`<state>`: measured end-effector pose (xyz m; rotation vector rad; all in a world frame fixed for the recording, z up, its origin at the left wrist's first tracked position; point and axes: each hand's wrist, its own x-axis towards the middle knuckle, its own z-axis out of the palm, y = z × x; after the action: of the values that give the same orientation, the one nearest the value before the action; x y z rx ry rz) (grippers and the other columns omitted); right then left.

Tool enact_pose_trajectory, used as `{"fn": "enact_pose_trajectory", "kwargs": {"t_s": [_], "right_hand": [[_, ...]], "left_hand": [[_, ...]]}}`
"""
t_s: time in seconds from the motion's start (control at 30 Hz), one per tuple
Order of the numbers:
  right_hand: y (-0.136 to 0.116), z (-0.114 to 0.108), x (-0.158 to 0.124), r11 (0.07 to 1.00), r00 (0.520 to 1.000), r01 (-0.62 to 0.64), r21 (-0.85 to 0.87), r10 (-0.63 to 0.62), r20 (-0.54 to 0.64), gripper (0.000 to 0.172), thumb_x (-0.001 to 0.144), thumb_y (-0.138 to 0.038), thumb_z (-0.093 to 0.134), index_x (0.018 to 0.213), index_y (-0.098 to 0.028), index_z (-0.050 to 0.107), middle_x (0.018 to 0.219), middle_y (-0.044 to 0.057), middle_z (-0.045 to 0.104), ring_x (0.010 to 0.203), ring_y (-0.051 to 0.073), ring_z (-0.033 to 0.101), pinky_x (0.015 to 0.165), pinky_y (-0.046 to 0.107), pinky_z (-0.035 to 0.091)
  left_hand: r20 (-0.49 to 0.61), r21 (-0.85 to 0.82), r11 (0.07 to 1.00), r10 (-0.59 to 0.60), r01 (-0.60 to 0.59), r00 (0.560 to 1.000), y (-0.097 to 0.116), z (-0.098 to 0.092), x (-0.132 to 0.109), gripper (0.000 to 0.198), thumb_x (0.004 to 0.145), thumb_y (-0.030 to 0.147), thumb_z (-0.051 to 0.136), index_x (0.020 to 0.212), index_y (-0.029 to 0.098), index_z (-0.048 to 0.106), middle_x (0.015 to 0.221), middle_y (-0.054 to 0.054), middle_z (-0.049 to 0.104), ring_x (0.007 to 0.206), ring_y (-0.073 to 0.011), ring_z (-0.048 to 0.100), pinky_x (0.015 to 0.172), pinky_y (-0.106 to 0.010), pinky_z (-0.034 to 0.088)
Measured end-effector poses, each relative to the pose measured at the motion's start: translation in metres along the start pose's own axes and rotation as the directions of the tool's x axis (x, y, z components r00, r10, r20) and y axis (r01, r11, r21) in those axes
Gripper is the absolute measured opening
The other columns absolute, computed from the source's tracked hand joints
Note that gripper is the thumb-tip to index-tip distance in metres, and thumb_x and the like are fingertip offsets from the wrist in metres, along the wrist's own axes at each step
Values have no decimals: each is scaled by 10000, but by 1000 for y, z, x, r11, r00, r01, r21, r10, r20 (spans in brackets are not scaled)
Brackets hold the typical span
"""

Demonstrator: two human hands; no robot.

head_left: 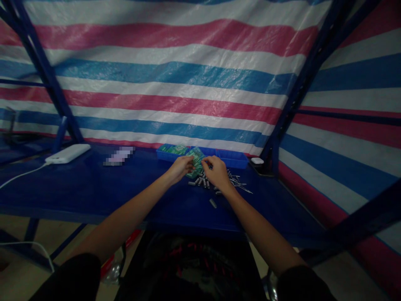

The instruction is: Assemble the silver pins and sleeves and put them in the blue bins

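My left hand (pixel 181 167) and my right hand (pixel 216 172) meet over the blue table (pixel 94 188), fingers pinched together on a small green circuit board (pixel 196 159). Below them lies a pile of small grey cylinders (pixel 200 181), and one loose cylinder (pixel 213 203) rests nearer to me. Thin metal pins (pixel 239 183) lie scattered just right of my right hand. A blue tray (pixel 232 159) with more green boards (pixel 173 149) stands behind the hands.
A white power bank (pixel 68 153) with a white cable (pixel 19 175) lies at the table's left. A small white object (pixel 257 160) sits by the blue frame post (pixel 272 154). A striped tarp forms the walls behind and right.
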<state>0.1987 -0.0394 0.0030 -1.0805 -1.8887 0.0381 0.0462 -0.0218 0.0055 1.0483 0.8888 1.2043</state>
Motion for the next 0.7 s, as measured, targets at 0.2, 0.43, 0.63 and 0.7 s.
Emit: {"fn": "enact_pose_trajectory", "kwargs": {"t_s": [0.2,0.43,0.63,0.7], "right_hand": [[4,0,6,585,781,-624,519,481,398,575,828,-605,255,672,-159,583,487,6,509,414,113,455,442,242,317],[5,6,5,434,809,-583,687,389,441,305,599,-442,667,677,-175,541,528,-44,529,433,82,464,423,201,306],[13,12,5,699,921,-334,633,384,62,229,666,-352,569,832,-198,534,623,-35,532,486,111,469,476,242,381],[16,9,5,847,965,-191,496,255,-65,182,697,-306,541,842,-196,550,687,-11,544,561,128,497,546,263,417]], "left_hand": [[105,161,954,237,-252,966,-4,1,-3,232,668,256,648,867,148,594,758,-14,619,652,-111,583,515,-181,424],[118,259,881,379,-397,918,-8,4,-4,241,654,178,585,890,187,637,1171,-44,516,818,-133,565,571,-194,448],[-79,393,913,150,-108,985,-9,0,2,249,772,360,526,799,129,613,730,-34,589,500,-76,484,429,-177,350],[-63,373,928,48,-20,997,-8,-1,2,462,806,513,424,642,112,586,598,-33,550,436,-70,447,402,-181,312]]}}
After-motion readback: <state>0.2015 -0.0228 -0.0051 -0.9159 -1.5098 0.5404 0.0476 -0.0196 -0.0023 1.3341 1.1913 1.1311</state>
